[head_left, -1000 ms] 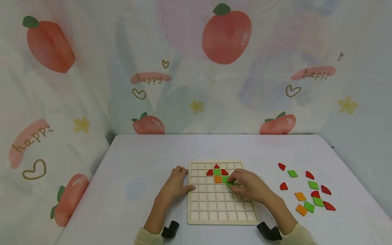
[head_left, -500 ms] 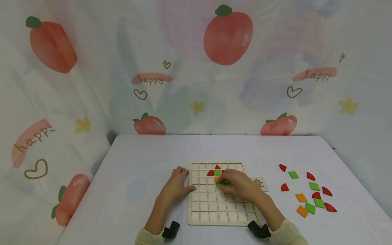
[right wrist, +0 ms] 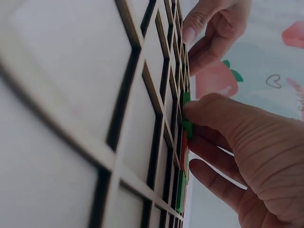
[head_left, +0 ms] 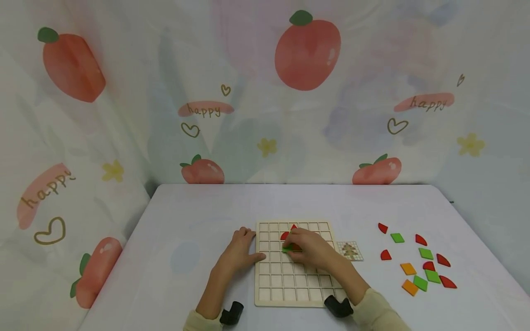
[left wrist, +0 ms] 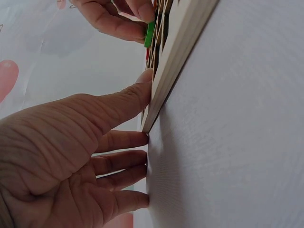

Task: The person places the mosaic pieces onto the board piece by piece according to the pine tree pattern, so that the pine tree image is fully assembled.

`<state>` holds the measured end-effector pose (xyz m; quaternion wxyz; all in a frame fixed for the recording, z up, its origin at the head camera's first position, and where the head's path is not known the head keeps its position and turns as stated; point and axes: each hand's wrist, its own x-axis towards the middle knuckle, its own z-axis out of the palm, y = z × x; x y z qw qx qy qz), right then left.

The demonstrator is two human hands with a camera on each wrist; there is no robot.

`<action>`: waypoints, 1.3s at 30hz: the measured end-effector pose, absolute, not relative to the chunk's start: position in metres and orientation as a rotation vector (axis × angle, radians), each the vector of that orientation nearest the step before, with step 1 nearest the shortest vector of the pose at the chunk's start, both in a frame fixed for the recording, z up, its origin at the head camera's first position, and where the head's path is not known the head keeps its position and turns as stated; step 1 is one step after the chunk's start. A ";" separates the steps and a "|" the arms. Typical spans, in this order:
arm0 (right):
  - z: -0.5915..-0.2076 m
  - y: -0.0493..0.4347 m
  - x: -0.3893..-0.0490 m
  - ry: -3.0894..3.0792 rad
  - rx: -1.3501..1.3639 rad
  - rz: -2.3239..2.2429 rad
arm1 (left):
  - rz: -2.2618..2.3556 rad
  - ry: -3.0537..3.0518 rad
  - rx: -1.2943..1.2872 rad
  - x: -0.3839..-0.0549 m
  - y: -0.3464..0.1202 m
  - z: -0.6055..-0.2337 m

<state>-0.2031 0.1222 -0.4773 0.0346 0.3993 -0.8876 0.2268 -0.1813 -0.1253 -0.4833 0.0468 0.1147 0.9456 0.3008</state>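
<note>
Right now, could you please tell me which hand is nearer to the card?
Right. The right hand pinches a green tile over the board, left of the card; the left hand is at the board's left edge, farther away.

Dim, diffuse light fills all 3 views — shadows soft.

Head view from up high, facing forward-down over desk [head_left: 157, 285]; wrist views super close, sideways, sharing green tile [left wrist: 149, 34].
</note>
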 end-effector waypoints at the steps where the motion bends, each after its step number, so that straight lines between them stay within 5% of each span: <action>1: -0.478 0.122 -0.203 -2.705 1.237 0.690 | 0.917 2.886 0.355 -0.181 -0.125 -0.484; 19: -0.474 0.121 -0.197 -2.733 1.207 0.674 | 0.940 2.870 0.350 -0.179 -0.125 -0.484; 39: -0.461 0.189 -0.175 -2.874 0.790 0.673 | 0.912 2.896 0.351 -0.180 -0.124 -0.484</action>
